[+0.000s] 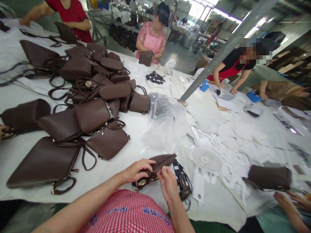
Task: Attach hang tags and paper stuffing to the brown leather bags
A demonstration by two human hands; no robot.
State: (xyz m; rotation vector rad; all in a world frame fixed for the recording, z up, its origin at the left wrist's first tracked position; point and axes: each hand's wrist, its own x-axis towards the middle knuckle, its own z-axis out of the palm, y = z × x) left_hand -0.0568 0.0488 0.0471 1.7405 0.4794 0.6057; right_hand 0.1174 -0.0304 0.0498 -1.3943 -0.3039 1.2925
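Observation:
A small dark brown handbag [164, 160] lies tilted at the near table edge, between my two hands. My left hand [138, 170] grips its left part from above, fingers curled over the side. With thumb and fingertips pinched together, my right hand [168, 183] holds the bag's near edge. A round gold-coloured emblem [142, 182] shows below my left hand. Black hang tags [184, 185] with cords lie just right of the bag. What is under my fingers is partly hidden.
A large pile of brown bags [92, 118] covers the left side. Clear plastic bags [165, 121] lie ahead. A white fan [205, 158] sits among paper scraps at right, near another brown bag [269, 177]. A slanted metal post [218, 55] rises mid-table. Several co-workers stand around the table.

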